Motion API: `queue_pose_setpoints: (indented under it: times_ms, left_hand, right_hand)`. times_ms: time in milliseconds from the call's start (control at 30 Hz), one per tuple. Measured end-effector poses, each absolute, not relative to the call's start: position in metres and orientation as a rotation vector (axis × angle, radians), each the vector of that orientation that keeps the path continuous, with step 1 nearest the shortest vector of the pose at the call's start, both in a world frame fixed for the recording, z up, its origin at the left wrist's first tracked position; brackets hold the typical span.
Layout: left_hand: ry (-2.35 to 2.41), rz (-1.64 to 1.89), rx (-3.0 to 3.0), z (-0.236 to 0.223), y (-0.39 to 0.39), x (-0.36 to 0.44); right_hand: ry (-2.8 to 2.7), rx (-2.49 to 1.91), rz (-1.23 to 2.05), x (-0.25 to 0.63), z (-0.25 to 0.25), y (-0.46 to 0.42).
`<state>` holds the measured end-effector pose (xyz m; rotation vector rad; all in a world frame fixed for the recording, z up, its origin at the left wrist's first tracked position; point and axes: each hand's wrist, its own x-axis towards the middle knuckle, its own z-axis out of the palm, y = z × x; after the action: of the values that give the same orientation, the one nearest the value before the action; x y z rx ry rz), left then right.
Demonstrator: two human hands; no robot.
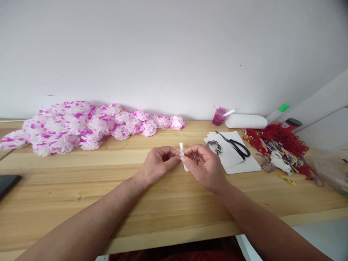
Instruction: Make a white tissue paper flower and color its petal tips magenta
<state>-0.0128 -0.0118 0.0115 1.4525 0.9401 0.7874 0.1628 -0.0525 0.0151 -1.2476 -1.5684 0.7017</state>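
Between both hands is a narrow folded strip of white paper (181,146), upright over the middle of the table. My left hand (160,163) pinches it from the left with thumb and forefinger. From the other side my right hand (205,165) pinches the same strip, thumb tip against its middle. The two sets of fingertips nearly meet and cover the strip's middle part; its upper and lower ends show. To the right of my right hand lie white paper sheets (244,168), with black scissors (239,146) and a small tangle of coloured yarn (214,146) on top.
Pink-spotted white paper pompoms (62,127) are heaped along the wall at left. At the back right stand a cup of purple liquid (219,116) and a white roll (246,121). Beyond lies a pile of red and mixed yarn (282,145). A dark flat object (8,185) is at the left edge.
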Motion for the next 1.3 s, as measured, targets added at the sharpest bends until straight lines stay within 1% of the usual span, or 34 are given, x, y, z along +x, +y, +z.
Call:
queue_pose_setpoints:
  times_ms: [100, 200, 433, 700, 933, 1300]
  left_hand:
    - [0.930, 0.783, 1.480, 0.012, -0.013, -0.012]
    - [0.922, 0.796, 1.494, 0.013, -0.013, -0.012]
    - [0.891, 0.802, 1.453, 0.017, -0.014, -0.013]
    - [0.977, 0.818, 1.517, 0.018, -0.015, -0.012]
    - [0.900, 0.798, 1.455, 0.020, -0.012, -0.014]
    - [0.979, 0.796, 1.604, 0.021, -0.017, -0.013]
  right_hand:
    - [-1.639, -1.262, 0.529, 0.161, 0.016, -0.054]
    - [-1.672, -1.242, 0.466, 0.162, 0.016, -0.054]
    - [-1.614, -1.188, 0.643, 0.164, 0.010, -0.053]
    - [-1.654, -1.177, 0.603, 0.161, 0.011, -0.053]
    - [-1.708, -1.140, 0.602, 0.161, 0.015, -0.056]
    - [-1.578, -1.187, 0.709, 0.160, 0.010, -0.054]
